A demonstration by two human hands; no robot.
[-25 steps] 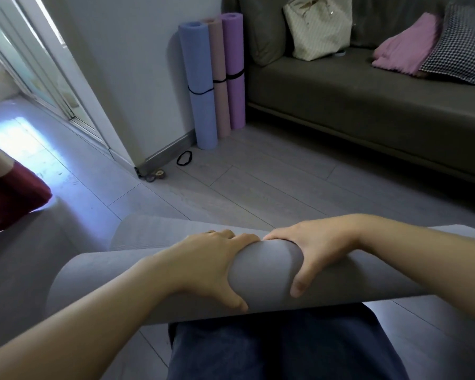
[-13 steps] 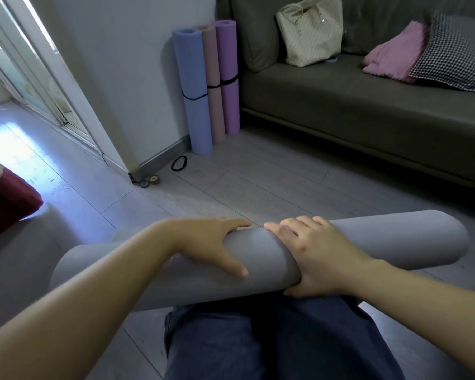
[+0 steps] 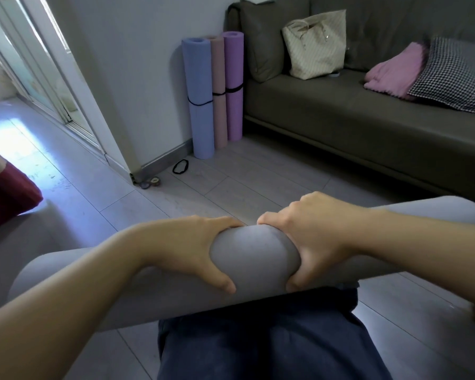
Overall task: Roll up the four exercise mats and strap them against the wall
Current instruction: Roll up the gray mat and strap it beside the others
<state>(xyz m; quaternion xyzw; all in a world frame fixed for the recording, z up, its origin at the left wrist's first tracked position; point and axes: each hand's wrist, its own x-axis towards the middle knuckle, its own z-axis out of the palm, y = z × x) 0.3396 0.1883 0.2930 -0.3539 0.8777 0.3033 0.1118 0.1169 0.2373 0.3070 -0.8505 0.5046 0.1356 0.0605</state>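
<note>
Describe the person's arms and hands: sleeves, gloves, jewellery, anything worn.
Both forearms are bare as far as the frame shows; no sleeve comes into view. The left hand and the right hand wear no gloves. No ring, watch or bracelet shows on the visible fingers or wrists, and no marks stand out.

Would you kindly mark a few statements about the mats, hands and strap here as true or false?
1. The left hand and right hand both grip the grey mat. True.
2. Four rolled mats stand upright. False: three do, the blue mat, pink mat and purple mat.
3. A black strap lies loose on the floor near the blue mat. True.
4. The standing mats are unstrapped. False: each wears a black band.
</note>
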